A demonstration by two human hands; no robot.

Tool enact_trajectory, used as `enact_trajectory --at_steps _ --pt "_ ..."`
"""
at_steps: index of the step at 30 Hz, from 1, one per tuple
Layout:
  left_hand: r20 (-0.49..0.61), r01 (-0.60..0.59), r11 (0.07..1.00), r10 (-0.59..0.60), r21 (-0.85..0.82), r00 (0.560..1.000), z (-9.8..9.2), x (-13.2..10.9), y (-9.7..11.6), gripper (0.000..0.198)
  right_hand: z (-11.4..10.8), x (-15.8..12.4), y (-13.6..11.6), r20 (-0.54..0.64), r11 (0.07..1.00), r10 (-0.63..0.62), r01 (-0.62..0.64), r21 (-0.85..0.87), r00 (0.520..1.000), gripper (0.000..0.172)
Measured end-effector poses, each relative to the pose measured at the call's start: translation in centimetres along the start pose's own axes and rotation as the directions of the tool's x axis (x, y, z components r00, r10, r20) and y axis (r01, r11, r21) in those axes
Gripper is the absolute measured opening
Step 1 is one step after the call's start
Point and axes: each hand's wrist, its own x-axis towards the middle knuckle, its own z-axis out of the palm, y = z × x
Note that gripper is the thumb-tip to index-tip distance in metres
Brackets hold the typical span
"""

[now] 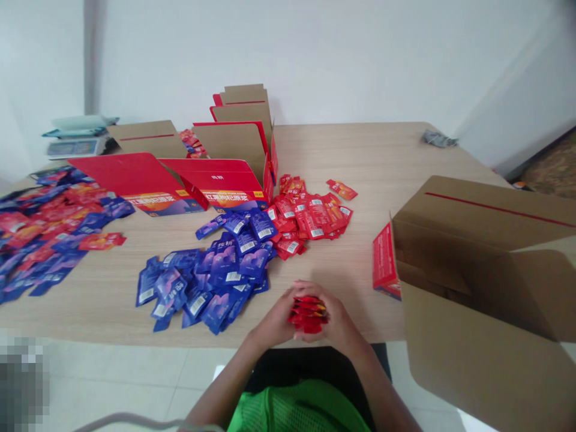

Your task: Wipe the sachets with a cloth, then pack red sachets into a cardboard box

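Observation:
Between my two hands is a stack of red sachets [309, 314], held upright on edge near the table's front edge. My left hand [279, 317] wraps its left side, and my right hand [338, 317] closes round the right side, fingertips meeting at the far end. Just beyond lies a loose pile of red sachets [310, 216], with one red sachet [342, 189] apart from it. To the left of my hands, a pile of blue sachets [216, 270] spreads over the table.
An open carton [472, 336] stands at the right, its flaps spread. Several open red boxes [225, 180] line the back left. Mixed red and blue sachets [54, 228] cover the far left of the wooden table [360, 150]. A scale [74, 147] and a grey crumpled item [438, 139] sit farther back.

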Motion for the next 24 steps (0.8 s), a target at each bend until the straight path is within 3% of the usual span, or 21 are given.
enact_trajectory --at_steps 7,13,19,24 --pt "0.01 0.004 1.0 -0.004 -0.024 1.0 0.8 -0.8 0.1 0.058 0.2 -0.7 1.0 -0.055 0.998 0.058 -0.059 -0.015 0.997 0.054" --pt "-0.015 0.005 1.0 -0.004 0.011 1.0 0.7 -0.6 0.0 0.038 -0.1 -0.7 1.3 -0.067 0.997 -0.055 0.051 -0.061 0.996 0.057" --pt "-0.017 0.004 1.0 -0.003 0.03 1.0 0.6 -0.2 -0.3 0.048 -0.1 -0.5 1.9 -0.074 0.992 -0.121 0.118 -0.045 0.99 0.064" --pt "-0.013 0.001 1.0 -0.001 0.028 1.0 0.9 -0.1 -0.6 0.045 -0.1 -0.8 1.9 -0.078 0.998 -0.065 0.067 0.014 0.995 0.066"
